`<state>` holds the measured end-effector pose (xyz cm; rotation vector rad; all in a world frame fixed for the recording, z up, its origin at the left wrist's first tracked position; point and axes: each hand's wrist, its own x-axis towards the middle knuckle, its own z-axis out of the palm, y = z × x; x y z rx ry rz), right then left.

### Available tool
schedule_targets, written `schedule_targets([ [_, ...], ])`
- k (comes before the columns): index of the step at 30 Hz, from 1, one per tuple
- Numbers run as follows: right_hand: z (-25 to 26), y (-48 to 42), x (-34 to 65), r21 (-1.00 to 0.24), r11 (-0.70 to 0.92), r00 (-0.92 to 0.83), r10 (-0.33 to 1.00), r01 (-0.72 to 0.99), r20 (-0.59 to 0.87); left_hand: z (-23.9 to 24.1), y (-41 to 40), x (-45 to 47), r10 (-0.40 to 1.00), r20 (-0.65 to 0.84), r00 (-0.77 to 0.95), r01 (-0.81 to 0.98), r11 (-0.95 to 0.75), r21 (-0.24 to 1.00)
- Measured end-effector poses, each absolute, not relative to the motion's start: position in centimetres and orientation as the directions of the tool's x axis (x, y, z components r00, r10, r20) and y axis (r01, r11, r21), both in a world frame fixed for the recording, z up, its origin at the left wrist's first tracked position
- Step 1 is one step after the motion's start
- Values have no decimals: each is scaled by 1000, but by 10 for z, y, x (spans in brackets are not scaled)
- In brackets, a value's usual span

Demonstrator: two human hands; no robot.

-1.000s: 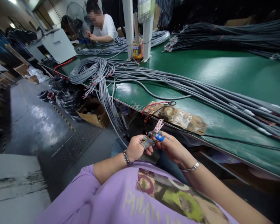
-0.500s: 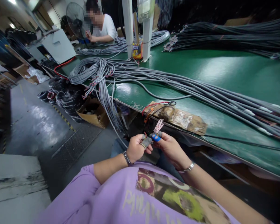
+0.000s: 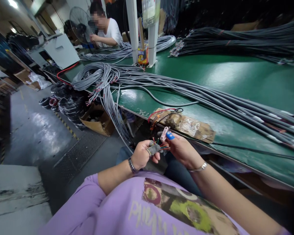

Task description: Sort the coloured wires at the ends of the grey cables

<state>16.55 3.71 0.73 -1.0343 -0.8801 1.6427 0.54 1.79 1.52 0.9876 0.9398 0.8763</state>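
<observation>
My left hand (image 3: 140, 156) is closed on the end of a grey cable, most of which its fingers hide. Thin coloured wires (image 3: 165, 148), red, green and orange among them, fan out from that grip towards the right. Grey covers wrap some of the fingertips. Just to the right, my right hand (image 3: 182, 150) pinches a small pale pink tool (image 3: 164, 133) with a slotted end; its exact kind is unclear. A blue cover with pale spots sits on the right thumb. A small gap separates the right fingers from the wire ends.
A taped wooden block (image 3: 191, 125) with red and black leads lies at the edge of the green table (image 3: 225, 75). Grey cables (image 3: 161, 81) run along the table and hang over its edge. A co-worker (image 3: 110, 32) sits beyond, near a white post (image 3: 153, 42).
My right hand has drawn back slightly to the right from the left, and the coloured wires now show spread out between them. The pink tool has tilted and sits lower.
</observation>
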Motion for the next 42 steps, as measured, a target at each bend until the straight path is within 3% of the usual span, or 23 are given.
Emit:
schedule_targets([
  [4, 7, 36, 159, -983, -73, 74, 994, -169, -87, 19, 24, 6, 883, -263, 389, -169, 349, 922],
  [7, 6, 39, 155, -946, -149, -31, 989, -288, -147, 19, 27, 8, 868, -270, 417, -165, 365, 916],
  [10, 5, 44, 152, -819, -281, -140, 960, -501, -243, 17, 29, 11, 874, -256, 414, -175, 352, 920],
  [14, 2, 49, 150, -698, -302, -155, 951, -649, -267, 14, 30, 13, 882, -258, 395, -165, 345, 924],
  [26, 7, 42, 156, -636, -360, -243, 932, -683, -268, 17, 18, 9, 911, -243, 334, -189, 317, 929],
  [33, 7, 39, 154, -690, -309, -186, 950, -654, -249, 16, 11, 11, 959, -189, 209, -264, 242, 934],
  [42, 5, 41, 152, -598, -368, -240, 928, -712, -285, 18, 17, 18, 965, -203, 167, -241, 239, 940],
])
